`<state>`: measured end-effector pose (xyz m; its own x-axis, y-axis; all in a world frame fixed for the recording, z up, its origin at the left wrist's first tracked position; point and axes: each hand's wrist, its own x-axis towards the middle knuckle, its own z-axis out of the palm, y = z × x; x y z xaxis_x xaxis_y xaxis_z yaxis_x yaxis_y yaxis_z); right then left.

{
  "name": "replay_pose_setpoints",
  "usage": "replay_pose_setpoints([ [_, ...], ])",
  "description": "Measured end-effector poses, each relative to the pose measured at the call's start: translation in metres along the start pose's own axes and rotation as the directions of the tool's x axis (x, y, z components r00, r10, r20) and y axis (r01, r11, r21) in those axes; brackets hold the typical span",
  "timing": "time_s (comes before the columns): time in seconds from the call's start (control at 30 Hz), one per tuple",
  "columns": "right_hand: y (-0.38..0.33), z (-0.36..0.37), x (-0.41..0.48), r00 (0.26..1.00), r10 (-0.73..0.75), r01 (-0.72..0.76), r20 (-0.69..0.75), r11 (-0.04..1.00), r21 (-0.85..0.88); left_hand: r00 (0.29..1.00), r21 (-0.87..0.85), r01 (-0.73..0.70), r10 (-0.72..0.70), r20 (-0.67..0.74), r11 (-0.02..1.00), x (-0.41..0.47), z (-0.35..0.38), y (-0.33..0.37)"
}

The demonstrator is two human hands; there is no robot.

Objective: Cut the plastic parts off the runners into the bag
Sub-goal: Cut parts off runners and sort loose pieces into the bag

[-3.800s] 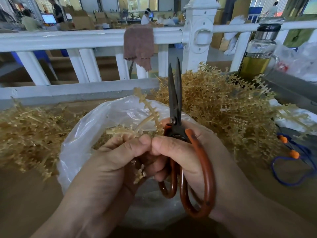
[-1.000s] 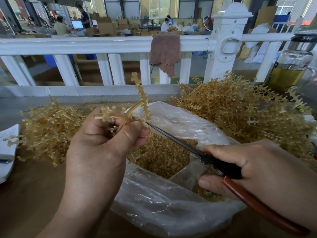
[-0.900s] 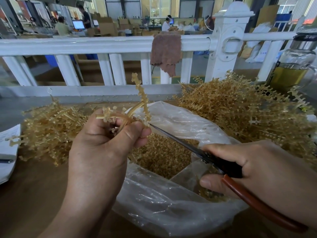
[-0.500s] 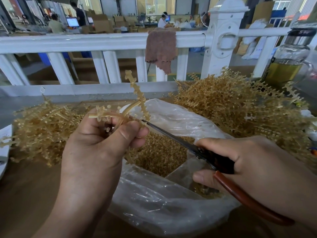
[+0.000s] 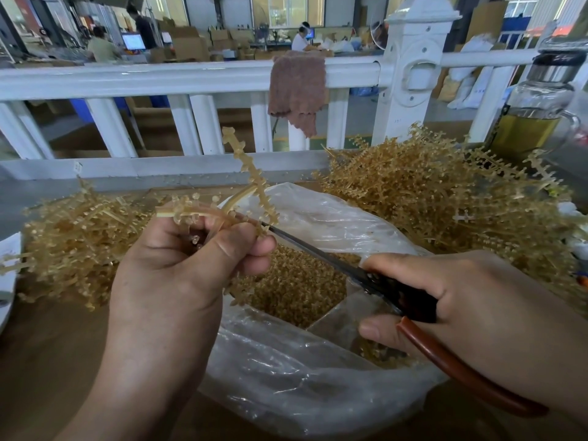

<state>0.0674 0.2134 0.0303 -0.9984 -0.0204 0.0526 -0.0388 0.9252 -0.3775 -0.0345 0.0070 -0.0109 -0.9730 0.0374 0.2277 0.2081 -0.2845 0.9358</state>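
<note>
The runner [image 5: 251,183] with its small amber parts stands pinched in the left hand [image 5: 178,265], above the open bag [image 5: 318,393]. The right hand [image 5: 471,307] grips the scissors [image 5: 321,253], their tip touching the runner's base just beside the left fingertips. Cutting seems underway; the next snip needs parts falling into the bag.

Tiny dark marking low on the white fence post [image 5: 413,90], perhaps the digits 157, too small to be certain, lit background monitor [image 5: 133,41] with its screen text blurred beyond reading
</note>
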Motion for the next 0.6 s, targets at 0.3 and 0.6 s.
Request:
replay_pose_setpoints([
  [0.3,-0.0006,-0.0025,0.0005,1.0,-0.009,0.008,0.024,0.999,0.031,1.0,-0.002,0.001,-0.001,-0.02,1.0,-0.0004,-0.0017,0.0012],
  [0.6,0.0009,-0.0018,-0.0003,1.0,-0.013,0.012,0.024,0.999,0.045,1.0,0.03,0.026,-0.026,-0.001,0.999,-0.001,-0.0031,0.0013],
])
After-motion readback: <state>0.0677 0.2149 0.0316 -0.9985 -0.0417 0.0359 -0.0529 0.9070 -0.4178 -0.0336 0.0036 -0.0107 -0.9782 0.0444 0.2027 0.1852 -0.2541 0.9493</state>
